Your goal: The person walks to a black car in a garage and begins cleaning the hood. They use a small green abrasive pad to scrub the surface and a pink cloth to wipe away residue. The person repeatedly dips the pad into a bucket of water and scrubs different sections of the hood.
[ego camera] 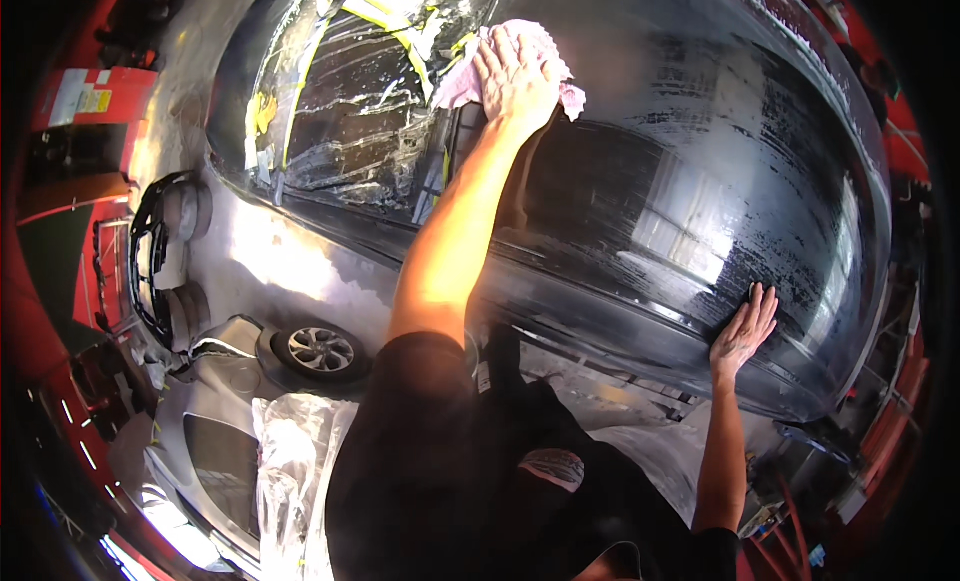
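Observation:
My left hand (519,82) presses flat on a crumpled pink cloth (459,87), arm stretched far across the car. Beneath the cloth is the edge of a large dark car body panel (600,183), glossy and marked with hazy streaks. My right hand (744,332) leans with its palm on the panel's near side, towards the right end, and holds nothing. Just left of the cloth, clear plastic film (352,123) covers the car's glass, held by yellow masking tape (382,18). Part of the cloth is hidden under my left hand.
Behind me to the left stands a grey car (210,401) with plastic sheeting (296,476) over part of it. Its alloy wheel (321,349) shows. A black bumper part (142,262) and stacked tyres (187,311) are on the floor at left. Red hoses or bars (791,517) lie lower right.

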The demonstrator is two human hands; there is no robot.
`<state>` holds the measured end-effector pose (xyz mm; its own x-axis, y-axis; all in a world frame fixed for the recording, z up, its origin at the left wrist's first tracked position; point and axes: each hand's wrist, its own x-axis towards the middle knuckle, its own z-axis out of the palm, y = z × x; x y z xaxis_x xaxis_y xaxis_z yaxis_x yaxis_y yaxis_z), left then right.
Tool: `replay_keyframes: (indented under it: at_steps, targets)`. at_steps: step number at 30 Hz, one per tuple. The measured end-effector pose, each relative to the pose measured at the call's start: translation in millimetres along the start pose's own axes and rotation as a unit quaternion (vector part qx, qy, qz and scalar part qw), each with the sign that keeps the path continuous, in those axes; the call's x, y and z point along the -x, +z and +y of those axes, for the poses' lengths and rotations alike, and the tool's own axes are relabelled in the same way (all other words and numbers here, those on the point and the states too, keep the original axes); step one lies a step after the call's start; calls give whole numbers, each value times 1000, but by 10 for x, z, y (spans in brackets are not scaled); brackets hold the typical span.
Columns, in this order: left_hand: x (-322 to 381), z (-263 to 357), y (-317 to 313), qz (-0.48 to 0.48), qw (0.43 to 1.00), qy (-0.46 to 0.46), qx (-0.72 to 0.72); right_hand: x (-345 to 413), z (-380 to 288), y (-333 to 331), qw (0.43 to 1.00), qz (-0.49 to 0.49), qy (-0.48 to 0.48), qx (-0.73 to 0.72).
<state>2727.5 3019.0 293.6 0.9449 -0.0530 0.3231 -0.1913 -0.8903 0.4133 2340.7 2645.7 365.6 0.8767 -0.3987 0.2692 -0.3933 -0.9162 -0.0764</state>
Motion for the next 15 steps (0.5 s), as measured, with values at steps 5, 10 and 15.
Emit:
replay_keyframes:
  at_steps: [5,10,15]
  targets:
    - [-932,5,311,26,999,-21,34,-99,-32,24,1000,4,-20,-15]
    - [442,220,-271,-37,995,67,59,-32,1,-12,1000,6,4,0]
    - [1377,374,-893,-106,992,59,30,-58,-35,-41,1000,-10,8,10]
